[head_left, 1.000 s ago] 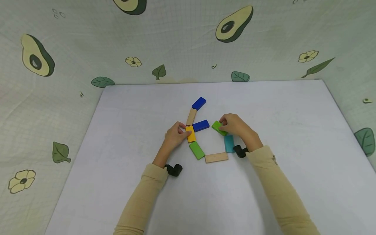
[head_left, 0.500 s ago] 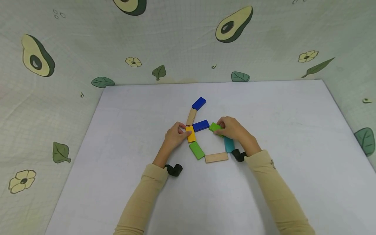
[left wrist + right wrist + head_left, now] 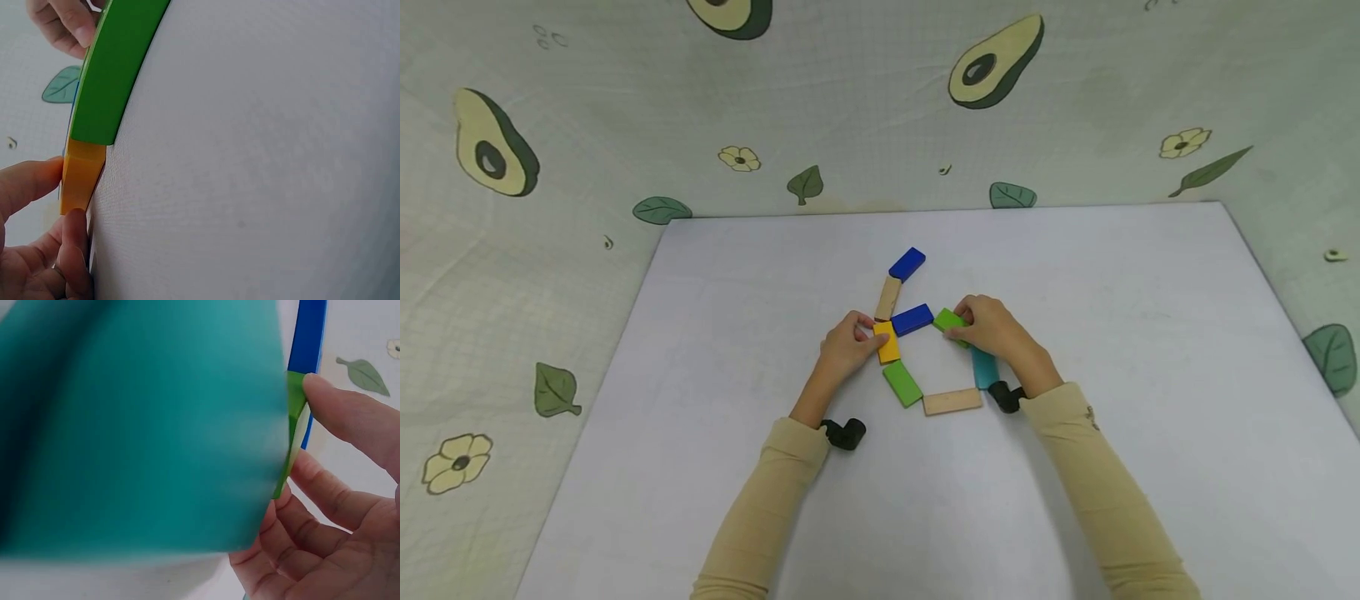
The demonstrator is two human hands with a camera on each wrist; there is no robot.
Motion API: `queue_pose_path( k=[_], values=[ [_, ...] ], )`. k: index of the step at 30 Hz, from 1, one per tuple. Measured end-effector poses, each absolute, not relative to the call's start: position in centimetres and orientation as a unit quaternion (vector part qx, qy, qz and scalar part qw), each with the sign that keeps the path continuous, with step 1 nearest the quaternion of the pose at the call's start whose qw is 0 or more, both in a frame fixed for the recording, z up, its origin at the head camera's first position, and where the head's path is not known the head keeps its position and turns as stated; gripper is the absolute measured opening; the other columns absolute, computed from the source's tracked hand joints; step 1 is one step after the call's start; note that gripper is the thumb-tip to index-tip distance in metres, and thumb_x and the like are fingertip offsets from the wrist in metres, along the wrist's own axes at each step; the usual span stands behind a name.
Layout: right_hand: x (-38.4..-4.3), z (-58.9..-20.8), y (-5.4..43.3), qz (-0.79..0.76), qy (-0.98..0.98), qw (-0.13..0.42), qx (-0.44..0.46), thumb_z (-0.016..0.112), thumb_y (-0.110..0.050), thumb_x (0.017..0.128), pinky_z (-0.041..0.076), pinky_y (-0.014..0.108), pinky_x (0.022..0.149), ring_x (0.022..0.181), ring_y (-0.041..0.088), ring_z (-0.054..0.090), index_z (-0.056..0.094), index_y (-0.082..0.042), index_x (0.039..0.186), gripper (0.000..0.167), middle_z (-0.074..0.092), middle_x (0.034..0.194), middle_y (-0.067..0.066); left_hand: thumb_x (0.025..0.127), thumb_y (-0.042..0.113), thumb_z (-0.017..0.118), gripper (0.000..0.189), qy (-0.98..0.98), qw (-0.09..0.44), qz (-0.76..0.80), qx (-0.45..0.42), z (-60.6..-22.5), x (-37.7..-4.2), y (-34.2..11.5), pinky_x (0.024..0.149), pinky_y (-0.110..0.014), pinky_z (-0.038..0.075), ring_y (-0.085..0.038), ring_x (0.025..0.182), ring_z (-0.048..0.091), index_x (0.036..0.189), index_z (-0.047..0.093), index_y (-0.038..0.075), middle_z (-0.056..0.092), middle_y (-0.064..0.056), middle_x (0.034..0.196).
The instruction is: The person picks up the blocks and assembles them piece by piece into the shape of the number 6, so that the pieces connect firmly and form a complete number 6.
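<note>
Flat wooden blocks form a ring with a tail on the white table. My left hand (image 3: 847, 346) pinches the yellow block (image 3: 886, 342) on the ring's left side between thumb and fingers. My right hand (image 3: 992, 325) pinches a green block (image 3: 949, 320) at the upper right, its left end right at the lower blue block (image 3: 913, 320). Below that hand lies a teal block (image 3: 985, 368), which fills much of the right wrist view. A second green block (image 3: 902, 383) and a plain wood block (image 3: 952, 402) make up the bottom.
Above the yellow block stretches the tail, a plain wood block (image 3: 888, 298) and then another blue block (image 3: 907, 264). The white table (image 3: 737, 292) ends at a cloth backdrop (image 3: 865, 100) printed with avocados. A small black wrist camera (image 3: 845, 434) sits at each cuff.
My right hand has shifted slightly left and brought the green block against the lower blue block's right end. My left hand stays on the yellow block.
</note>
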State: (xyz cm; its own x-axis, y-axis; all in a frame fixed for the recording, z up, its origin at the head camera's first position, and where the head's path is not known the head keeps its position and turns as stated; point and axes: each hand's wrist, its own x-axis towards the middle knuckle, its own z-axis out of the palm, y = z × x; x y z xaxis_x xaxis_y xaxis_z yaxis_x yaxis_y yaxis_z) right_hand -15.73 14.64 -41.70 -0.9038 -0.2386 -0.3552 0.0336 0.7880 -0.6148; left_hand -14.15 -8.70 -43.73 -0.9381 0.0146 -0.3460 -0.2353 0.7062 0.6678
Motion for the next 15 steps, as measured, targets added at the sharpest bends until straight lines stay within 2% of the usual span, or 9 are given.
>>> queue_pose_path(
  k=[15],
  values=[
    [-15.66,-41.91,14.71,-0.326,0.922,0.206,-0.031,0.064,-0.023,0.087,0.046,0.042,0.085,0.098,0.030,0.053,0.054,0.005,0.117,0.042,0.057,0.109,0.021,0.085,0.035,0.066,0.035,0.909,0.163,0.379,-0.064,-43.88,-14.25,-8.63,0.067,-0.028,0.028,-0.021,0.071,0.049,0.108,0.054,0.011,0.054,-0.006,0.081]
  ],
)
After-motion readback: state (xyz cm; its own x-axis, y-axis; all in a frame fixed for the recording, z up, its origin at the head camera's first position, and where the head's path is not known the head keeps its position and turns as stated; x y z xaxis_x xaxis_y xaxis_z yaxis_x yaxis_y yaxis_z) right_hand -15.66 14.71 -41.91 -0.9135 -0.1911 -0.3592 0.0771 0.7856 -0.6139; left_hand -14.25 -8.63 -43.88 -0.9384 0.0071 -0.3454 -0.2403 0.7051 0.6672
